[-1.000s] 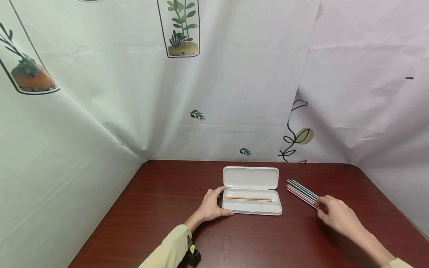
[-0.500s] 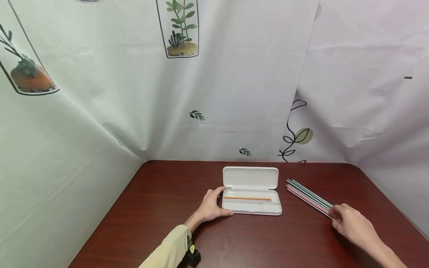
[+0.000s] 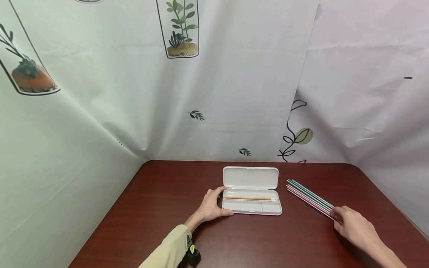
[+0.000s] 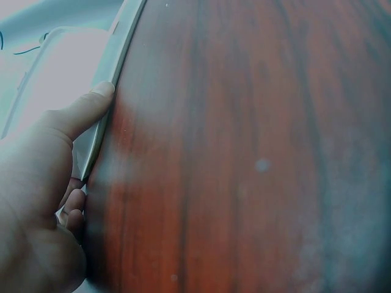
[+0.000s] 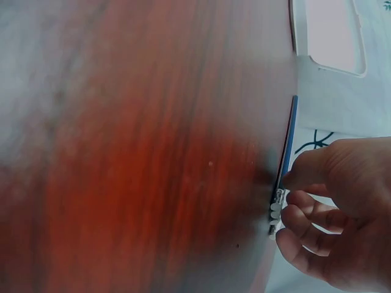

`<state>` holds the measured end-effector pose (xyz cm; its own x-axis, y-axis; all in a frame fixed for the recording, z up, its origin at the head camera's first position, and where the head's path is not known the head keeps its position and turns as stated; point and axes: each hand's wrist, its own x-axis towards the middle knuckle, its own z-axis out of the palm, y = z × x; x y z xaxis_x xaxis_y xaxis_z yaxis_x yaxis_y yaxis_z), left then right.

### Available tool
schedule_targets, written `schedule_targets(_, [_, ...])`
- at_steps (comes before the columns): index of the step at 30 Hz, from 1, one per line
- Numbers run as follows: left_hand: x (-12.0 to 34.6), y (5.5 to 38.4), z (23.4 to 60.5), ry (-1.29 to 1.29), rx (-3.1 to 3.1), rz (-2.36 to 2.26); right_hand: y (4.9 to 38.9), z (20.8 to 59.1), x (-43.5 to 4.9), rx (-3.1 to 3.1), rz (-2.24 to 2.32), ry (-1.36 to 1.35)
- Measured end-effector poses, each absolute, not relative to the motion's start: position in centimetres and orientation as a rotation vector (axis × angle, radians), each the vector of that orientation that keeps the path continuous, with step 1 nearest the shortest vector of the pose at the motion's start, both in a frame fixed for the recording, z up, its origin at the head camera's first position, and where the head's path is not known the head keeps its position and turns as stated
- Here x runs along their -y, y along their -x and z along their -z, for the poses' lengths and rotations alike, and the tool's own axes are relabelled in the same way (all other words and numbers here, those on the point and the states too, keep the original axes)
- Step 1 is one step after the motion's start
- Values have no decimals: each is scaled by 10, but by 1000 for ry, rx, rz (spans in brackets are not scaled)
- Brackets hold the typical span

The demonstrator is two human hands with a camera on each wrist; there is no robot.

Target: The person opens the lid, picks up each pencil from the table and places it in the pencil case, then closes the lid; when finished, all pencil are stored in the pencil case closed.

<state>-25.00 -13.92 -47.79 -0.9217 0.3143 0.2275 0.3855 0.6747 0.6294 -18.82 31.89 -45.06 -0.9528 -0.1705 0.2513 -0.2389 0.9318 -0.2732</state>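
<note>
A white pencil case (image 3: 241, 207) lies with its lid up near the middle of the table. Inside it are orange-toned pencils (image 3: 248, 198) along the back compartment. My left hand (image 3: 210, 207) grips the case's left end, thumb at the front edge and fingers round the back corner; in the left wrist view the thumb presses the rim (image 4: 127, 39). To the right, several green and pink pencils (image 3: 306, 200) lie side by side at a slant. My right hand (image 3: 353, 226) pinches their near ends between thumb and fingers. Silvery ferrules and pale erasers (image 5: 275, 210) show beside the fingertips in the right wrist view.
The dark red wooden table (image 3: 161, 193) has rounded far corners. A pale cloth backdrop (image 3: 241, 93) with plant prints stands behind it and along both sides. A black strap device (image 3: 193, 257) sits at the left wrist.
My right hand has slid along the pencils toward their near ends, down and to the right, uncovering more of them. The left hand and the pencil case stay in place.
</note>
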Motion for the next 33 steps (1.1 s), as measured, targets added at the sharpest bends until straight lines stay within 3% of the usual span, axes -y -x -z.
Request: schedule_targets(33, [139, 250, 479, 570, 2791, 1085, 192, 456, -312, 2855, -290, -423])
